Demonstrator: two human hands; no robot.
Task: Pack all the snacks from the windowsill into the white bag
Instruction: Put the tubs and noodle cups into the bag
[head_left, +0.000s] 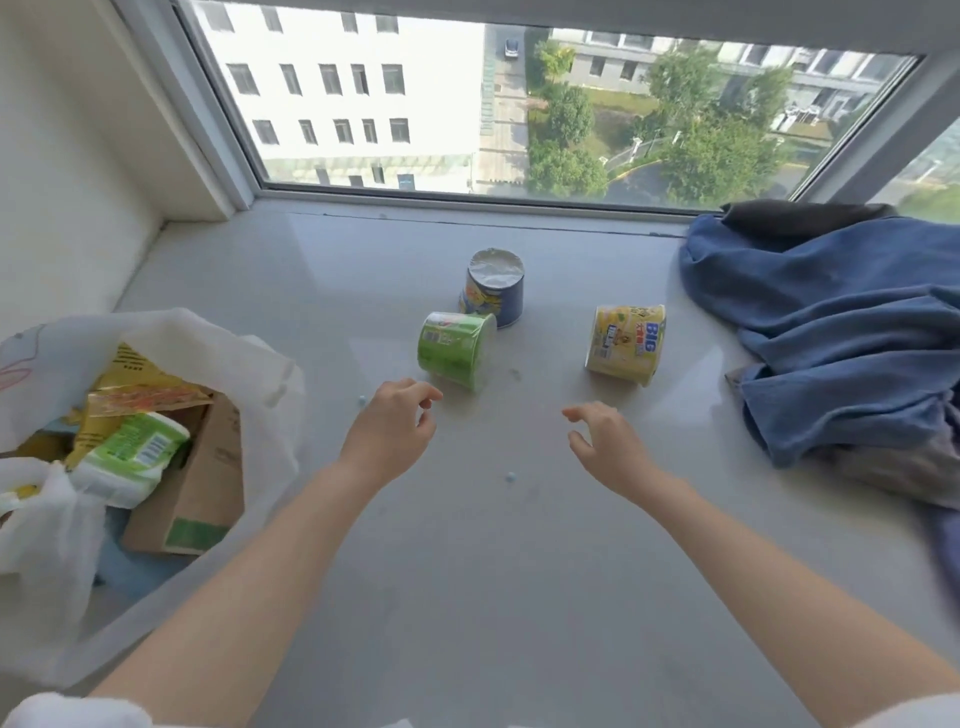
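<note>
Green tub (456, 349) lying tipped just beyond the empty, loosely curled left hand (390, 427); probably light, thin-walled, slick-wrapped, best gripped round its side wall; right hand (605, 441) likewise empty, yellow tub (625, 344) beyond it.

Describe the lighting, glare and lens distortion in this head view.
Head view: daylight from the window lights the scene evenly; the glossy grey windowsill shows soft pale reflections, and the foil lid of the upright blue cup catches a glare; the wide-angle lens bends the window frame and stretches both forearms; shadows under the cups are faint.
</note>
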